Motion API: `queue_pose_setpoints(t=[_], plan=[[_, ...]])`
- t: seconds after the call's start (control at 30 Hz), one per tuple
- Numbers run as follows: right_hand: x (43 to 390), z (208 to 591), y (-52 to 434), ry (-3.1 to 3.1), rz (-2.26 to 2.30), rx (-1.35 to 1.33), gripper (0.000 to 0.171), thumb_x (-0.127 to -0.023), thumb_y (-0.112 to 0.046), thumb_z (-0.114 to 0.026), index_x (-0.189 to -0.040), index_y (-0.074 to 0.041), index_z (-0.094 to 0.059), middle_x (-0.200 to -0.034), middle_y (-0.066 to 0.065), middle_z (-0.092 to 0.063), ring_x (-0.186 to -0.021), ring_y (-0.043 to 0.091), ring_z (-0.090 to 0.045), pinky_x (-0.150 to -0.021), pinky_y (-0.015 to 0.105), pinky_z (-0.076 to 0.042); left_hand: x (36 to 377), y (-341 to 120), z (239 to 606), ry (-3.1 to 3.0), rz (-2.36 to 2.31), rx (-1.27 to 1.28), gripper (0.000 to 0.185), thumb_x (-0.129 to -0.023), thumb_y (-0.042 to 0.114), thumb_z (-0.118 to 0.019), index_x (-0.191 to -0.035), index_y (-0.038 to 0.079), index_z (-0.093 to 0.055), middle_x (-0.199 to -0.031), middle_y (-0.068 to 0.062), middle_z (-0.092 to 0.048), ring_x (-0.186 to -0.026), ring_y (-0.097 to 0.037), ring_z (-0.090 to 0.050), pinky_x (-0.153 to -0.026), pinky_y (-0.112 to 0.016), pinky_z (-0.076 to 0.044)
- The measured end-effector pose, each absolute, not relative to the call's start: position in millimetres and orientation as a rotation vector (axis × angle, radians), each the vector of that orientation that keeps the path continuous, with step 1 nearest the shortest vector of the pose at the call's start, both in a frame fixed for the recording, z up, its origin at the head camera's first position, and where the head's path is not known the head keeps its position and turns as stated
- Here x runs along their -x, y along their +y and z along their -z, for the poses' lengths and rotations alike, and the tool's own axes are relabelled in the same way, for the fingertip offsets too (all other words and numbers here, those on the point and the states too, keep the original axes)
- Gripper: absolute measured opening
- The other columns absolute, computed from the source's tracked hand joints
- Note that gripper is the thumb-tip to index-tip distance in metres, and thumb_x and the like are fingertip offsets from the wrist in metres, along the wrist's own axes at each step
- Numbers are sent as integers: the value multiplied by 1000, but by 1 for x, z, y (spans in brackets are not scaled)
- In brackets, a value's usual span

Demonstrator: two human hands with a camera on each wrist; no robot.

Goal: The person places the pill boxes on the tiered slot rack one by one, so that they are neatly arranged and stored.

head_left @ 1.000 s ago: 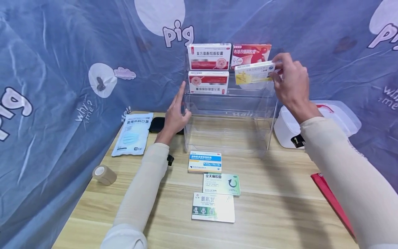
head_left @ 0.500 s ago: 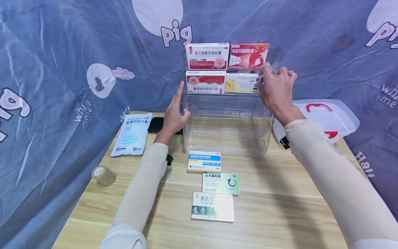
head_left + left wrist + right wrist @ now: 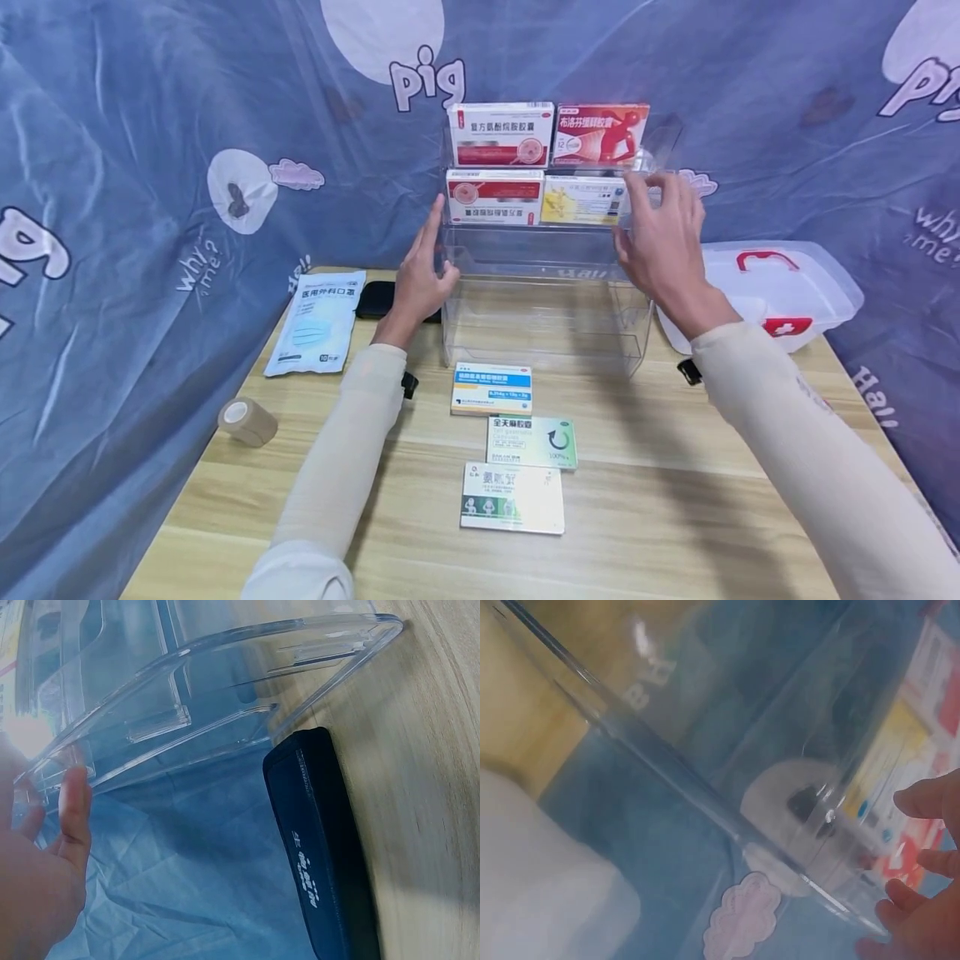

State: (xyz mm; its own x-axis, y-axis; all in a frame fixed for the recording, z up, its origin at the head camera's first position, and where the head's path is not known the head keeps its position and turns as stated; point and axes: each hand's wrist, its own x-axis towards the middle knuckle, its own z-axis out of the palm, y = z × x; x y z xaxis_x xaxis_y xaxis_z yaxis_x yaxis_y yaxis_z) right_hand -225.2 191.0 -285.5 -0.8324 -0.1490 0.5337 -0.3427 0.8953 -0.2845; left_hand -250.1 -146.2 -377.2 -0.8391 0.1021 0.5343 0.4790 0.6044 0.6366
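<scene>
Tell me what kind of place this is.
Likely a makeshift home setup for sorting medicine: a wooden table walled by cartoon cloth, a clear tiered rack of pill boxes, and a first-aid case.

We see a yellow box (image 3: 583, 200) in the clear rack (image 3: 547, 325), red-and-white boxes (image 3: 498, 133) beside it, above a pale wood-grain counter (image 3: 660, 500).

Even, bright light is falling from above, casting soft arm shadows across the tabletop (image 3: 675, 500) and glaring off the clear rack (image 3: 547, 317). The head view is bending at its edges, while the right wrist view is blurring badly and the left wrist view is blowing out at its left edge.
</scene>
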Motion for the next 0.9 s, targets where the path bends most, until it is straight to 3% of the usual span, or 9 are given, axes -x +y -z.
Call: queue_pose_setpoints(t=[0.2,0.37,0.47,0.63,0.77,0.9], plan=[[176,322,188,-2565,-603,-474,50,-97,-6,-71,-145,0,-57,-147,34,-50,-129,52,-53,-111,67,-47,249,-147,376,-2392,1141,462,100,-93,2,-59,-175,34,-11,-181,1,-25,-130,-35,-64,-86,-48,-56],[132,361,186,-2921,-764,-624,37,-103,-18,-70,-132,3,-67,-118,24,-72,-101,37,-70,-89,54,-61,248,-147,376,-2374,1136,477,99,-92,2,-58,-175,31,-13,-180,-1,-27,-125,-34,-63,-80,-46,-53],[113,384,184,-3146,-891,-732,48,-103,-30,-71,-136,4,-65,-111,18,-77,-99,29,-73,-87,49,-63,248,-147,376,-2362,1128,483,98,-91,1,-58,-175,29,-14,-179,-2,-29,-118,-34,-63,-72,-42,-47],[89,416,181,-3321,-947,-804,73,-92,-44,-82,-148,-4,-59,-119,12,-69,-98,21,-66,-85,43,-59,249,-146,377,-2365,1123,484,99,-91,1,-57,-175,30,-14,-180,-1,-28,-118,-33,-64,-70,-40,-45],[78,431,181,-3336,-966,-770,73,-87,-40,-86,-149,-11,-61,-114,7,-59,-91,14,-57,-76,30,-51,250,-146,377,-2364,1132,481,99,-91,1,-57,-175,30,-13,-180,-2,-28,-121,-35,-64,-71,-41,-47],[74,437,184,-3291,-1024,-759,68,-86,-34,-88,-145,-11,-62,-111,7,-56,-90,13,-57,-76,27,-50,250,-147,377,-2363,1135,480,99,-92,1,-57,-175,31,-13,-180,-1,-27,-120,-35,-64,-71,-42,-47]])
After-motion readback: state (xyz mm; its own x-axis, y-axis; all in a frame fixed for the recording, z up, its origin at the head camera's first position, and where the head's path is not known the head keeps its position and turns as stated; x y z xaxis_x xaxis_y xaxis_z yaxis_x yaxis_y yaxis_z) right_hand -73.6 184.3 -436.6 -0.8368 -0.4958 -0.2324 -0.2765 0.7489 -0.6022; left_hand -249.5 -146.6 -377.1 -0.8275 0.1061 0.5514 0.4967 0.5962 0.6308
